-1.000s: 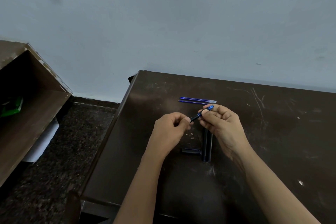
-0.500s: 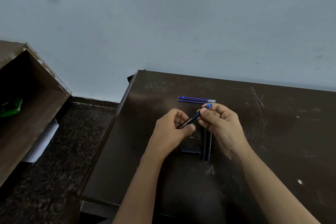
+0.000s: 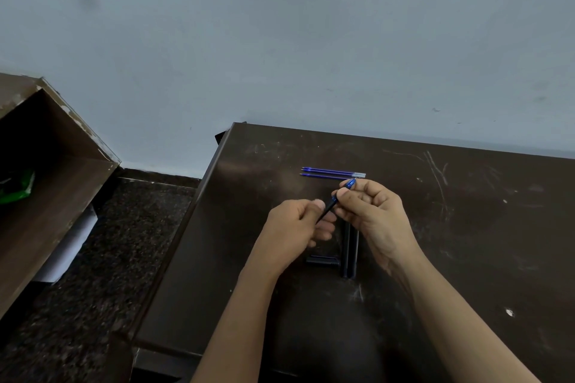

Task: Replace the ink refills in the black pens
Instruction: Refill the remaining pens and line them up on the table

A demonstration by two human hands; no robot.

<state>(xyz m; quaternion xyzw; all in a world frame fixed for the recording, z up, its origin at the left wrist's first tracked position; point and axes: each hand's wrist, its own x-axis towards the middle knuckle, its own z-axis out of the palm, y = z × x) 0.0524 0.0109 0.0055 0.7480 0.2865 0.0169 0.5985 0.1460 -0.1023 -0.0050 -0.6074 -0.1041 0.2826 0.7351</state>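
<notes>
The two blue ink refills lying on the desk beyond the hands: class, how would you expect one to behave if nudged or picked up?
The blue ink refills are thin round tubes lying flat on the smooth dark desk, so a sideways nudge would probably roll one. They look very slim, so likely light and somewhat bendy. Pinching one off the flat surface may need fingertips.

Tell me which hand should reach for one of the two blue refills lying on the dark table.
Right. The right hand sits just below the blue refills' grey ends, pinching only the blue tip of the black pen. The left hand grips the pen's barrel and sits farther from them.
</notes>
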